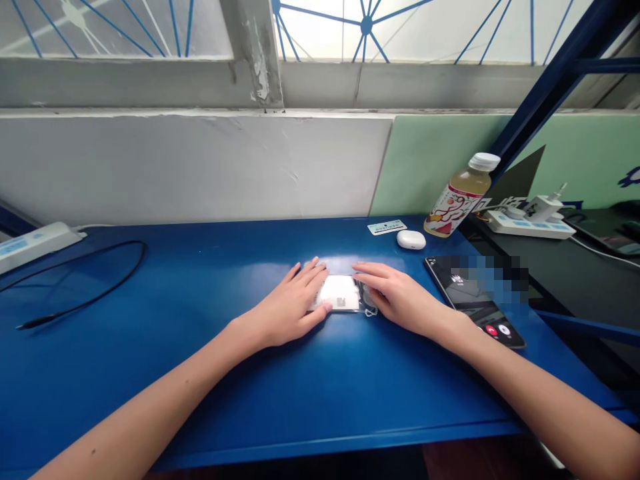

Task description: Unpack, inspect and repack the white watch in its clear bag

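A flat clear packet (342,292) with a white card inside lies on the blue table, a small printed square on its face. My left hand (295,300) rests over its left end, fingers stretched out and apart. At the right end, my right hand (393,293) lies over a dark part of the packet with its fingers extended. A short bead chain (371,312) shows at the packet's lower right corner. What lies under the right fingers is partly hidden.
Right of my hands lie a phone (475,300), a white earbud case (411,240) and a card (387,227). A drink bottle (457,200) leans by the blue frame. A black cable (100,300) and power strip (37,245) lie left; another power strip (530,225) is right.
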### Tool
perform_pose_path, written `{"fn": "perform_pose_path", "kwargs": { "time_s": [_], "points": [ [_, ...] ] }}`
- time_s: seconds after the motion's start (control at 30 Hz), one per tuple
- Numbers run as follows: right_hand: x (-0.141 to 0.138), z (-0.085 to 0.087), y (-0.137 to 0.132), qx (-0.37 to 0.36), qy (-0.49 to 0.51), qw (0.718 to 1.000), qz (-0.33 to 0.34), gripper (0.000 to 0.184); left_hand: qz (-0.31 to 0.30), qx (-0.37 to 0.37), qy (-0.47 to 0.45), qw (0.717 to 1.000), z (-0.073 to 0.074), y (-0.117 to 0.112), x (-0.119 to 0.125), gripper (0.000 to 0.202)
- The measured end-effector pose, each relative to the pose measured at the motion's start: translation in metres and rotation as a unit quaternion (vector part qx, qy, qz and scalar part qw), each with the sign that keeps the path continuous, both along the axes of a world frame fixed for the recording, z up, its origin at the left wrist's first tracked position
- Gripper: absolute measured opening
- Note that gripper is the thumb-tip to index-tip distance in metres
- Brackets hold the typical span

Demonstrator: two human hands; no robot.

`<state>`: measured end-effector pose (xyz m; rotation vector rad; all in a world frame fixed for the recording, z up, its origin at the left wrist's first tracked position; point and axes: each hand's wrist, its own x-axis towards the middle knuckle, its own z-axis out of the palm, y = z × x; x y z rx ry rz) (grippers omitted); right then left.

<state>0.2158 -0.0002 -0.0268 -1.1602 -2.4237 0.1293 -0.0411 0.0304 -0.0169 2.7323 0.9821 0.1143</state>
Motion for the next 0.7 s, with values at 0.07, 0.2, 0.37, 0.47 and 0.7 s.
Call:
{"fn": "perform_pose_path", "kwargs": {
  "time_s": [0.07, 0.2, 0.37, 0.47, 0.7],
  "points": [
    [0.0004, 0.0036, -0.0007, 0.037, -0.027, 0.999, -0.01, 0.027, 0.011, 0.018, -0.015, 1.0, 0.0013, 0.0017, -0.0017, 0.056],
    [0.0011, 0.0099, -0.0015, 0.021, -0.051, 0.998, -0.004, 0.021, 0.027, 0.051, -0.04, 0.998, 0.0006, 0.0016, -0.0009, 0.046],
    [-0.0004, 0.0091, -0.0022, -0.015, -0.049, 0.999, 0.007, 0.023, 0.027, 0.047, -0.031, 0.998, -0.0048, 0.0, 0.0018, 0.072],
    [-0.0019, 0.0077, -0.0033, -0.032, -0.046, 0.998, 0.011, 0.027, 0.02, 0.038, -0.027, 0.999, -0.0062, 0.0006, 0.0015, 0.072],
    [-0.0027, 0.0084, -0.0045, -0.032, -0.014, 0.999, -0.014, 0.034, -0.007, 0.042, -0.076, 0.996, -0.0058, 0.0028, 0.0009, 0.057]
  ]
}}
